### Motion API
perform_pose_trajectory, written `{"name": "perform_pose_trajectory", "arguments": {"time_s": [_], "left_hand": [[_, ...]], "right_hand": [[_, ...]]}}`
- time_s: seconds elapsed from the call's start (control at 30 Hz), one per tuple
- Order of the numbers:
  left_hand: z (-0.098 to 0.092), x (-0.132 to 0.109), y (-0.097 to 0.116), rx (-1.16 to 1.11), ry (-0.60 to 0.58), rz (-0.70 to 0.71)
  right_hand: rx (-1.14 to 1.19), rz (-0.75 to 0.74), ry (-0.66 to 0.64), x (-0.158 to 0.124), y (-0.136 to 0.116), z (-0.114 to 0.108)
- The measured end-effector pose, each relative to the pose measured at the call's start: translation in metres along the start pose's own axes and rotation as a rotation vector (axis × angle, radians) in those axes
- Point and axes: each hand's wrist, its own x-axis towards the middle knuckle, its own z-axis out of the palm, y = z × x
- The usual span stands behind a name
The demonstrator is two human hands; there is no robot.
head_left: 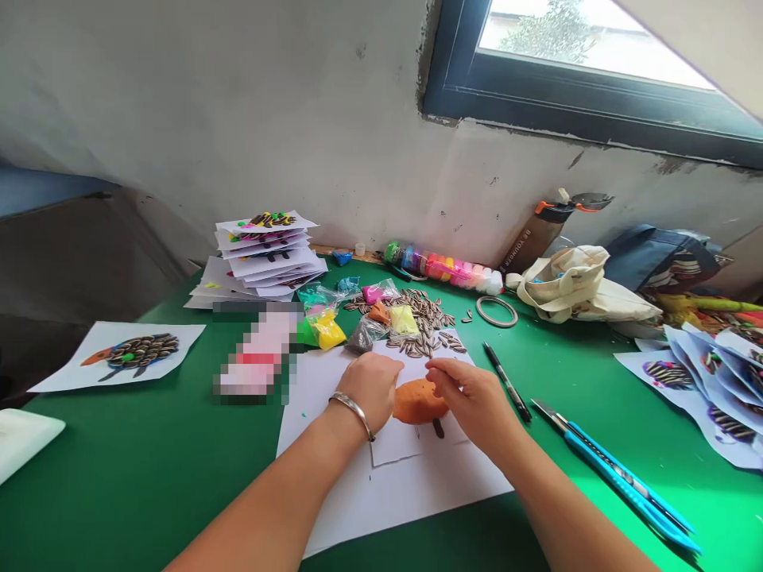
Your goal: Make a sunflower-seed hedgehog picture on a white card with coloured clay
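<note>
My left hand (374, 389) and my right hand (470, 397) rest on a small white sheet (398, 445) in the middle of the green table (149, 469). Between them lies a flattened lump of orange clay (417, 401), stuck on the sheet. Both hands have their fingers curled and pressed against the clay's edges. A silver bangle (353, 411) circles my left wrist. A heap of striped sunflower seeds (426, 318) lies just beyond the sheet, beside small bags of coloured clay (327, 327).
A black pen (506, 381) and a blue utility knife (620, 477) lie right of the paper. Stacked finished sheets (268, 254) stand at the back left, a seed picture (128, 353) at left, more sheets (709, 381) at right. A cloth bag (566, 286), bottle (536, 234) and clay tubs (444, 268) line the wall.
</note>
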Motion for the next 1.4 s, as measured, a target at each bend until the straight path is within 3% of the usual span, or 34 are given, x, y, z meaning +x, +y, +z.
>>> {"name": "perform_pose_trajectory", "arguments": {"time_s": [0.37, 0.67, 0.9, 1.17, 1.4], "left_hand": [[0.0023, -0.0002, -0.0009, -0.030, 0.037, -0.046], [0.0002, 0.0000, -0.0001, -0.034, 0.044, -0.056], [-0.0001, 0.0005, 0.0002, -0.030, 0.039, -0.052], [-0.0021, 0.0010, 0.0014, -0.022, 0.030, -0.042], [-0.0016, 0.0009, 0.0012, -0.014, 0.022, -0.041]], "right_hand": [[-0.105, 0.011, 0.022, -0.0042, -0.0050, -0.0006], [-0.029, 0.005, 0.000, -0.0037, -0.0030, -0.0004], [-0.163, -0.010, -0.016, -0.0049, -0.0096, -0.0025], [-0.042, -0.004, -0.043, -0.0049, -0.0050, -0.0014], [-0.131, 0.005, -0.039, -0.0056, -0.0097, -0.0027]]}}
